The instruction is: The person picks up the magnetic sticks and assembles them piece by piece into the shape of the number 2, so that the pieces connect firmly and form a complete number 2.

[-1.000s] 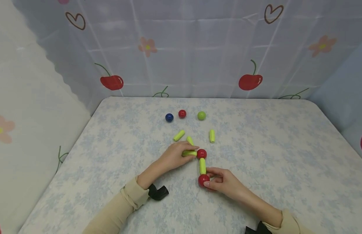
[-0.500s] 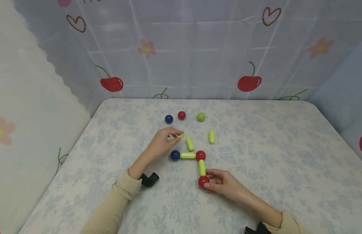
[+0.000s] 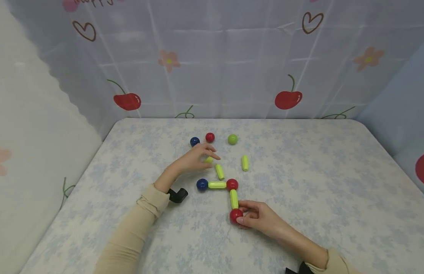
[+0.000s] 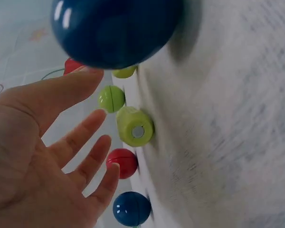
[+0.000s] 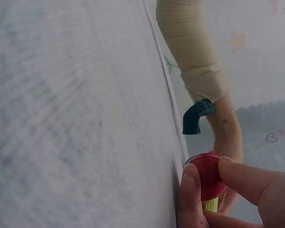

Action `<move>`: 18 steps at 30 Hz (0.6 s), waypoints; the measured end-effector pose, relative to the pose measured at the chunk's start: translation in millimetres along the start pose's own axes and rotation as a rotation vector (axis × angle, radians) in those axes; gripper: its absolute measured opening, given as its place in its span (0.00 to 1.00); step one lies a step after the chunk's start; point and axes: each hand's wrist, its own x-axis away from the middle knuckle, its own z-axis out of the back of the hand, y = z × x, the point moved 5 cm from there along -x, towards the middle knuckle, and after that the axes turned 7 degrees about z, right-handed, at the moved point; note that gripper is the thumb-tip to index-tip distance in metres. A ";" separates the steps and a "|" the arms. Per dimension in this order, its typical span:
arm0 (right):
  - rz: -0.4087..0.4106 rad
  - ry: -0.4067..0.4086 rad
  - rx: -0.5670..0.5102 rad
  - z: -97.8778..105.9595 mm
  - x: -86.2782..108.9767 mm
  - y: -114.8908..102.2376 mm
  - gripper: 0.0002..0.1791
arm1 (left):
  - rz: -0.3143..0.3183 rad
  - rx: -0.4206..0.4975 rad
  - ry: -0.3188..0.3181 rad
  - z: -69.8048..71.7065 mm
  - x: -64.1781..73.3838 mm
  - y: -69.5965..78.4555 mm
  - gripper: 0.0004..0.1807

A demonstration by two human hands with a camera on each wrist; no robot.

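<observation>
My right hand (image 3: 266, 220) pinches a red ball (image 3: 235, 216) between thumb and fingers at the near end of an L-shaped chain. From that ball a yellow-green rod (image 3: 234, 199) runs away to a second red ball (image 3: 232, 185). Another rod (image 3: 217, 185) extends left from there to a blue ball (image 3: 202, 185). Above the table my left hand (image 3: 193, 159) reaches over a loose rod (image 3: 208, 160), partly covering it; its fingers look spread and hold nothing in the left wrist view. Close by lies another loose rod (image 3: 220, 172), and one (image 3: 245, 163) sits farther right.
Behind the rods stand a loose blue ball (image 3: 195, 141), a red ball (image 3: 210, 137) and a green ball (image 3: 232, 139). The patterned tablecloth (image 3: 318, 171) reaches back to a printed curtain (image 3: 225, 68).
My left hand has let go of the chain's left part, uncovering the blue ball, and moved away to the loose rods. Its fingers have since spread. The right hand keeps its hold.
</observation>
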 end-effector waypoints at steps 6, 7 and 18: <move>0.020 -0.002 -0.006 -0.5 -0.3 -0.8 0.33 | -0.005 -0.145 -0.088 -17.7 -6.5 2.9 0.15; 0.021 -0.001 -0.007 -0.4 -0.2 -1.0 0.33 | -0.004 -0.168 -0.082 -18.6 -7.5 4.5 0.14; 0.001 0.004 -0.034 -0.5 1.6 -1.7 0.34 | 0.108 -0.081 0.086 -0.2 22.7 27.8 0.10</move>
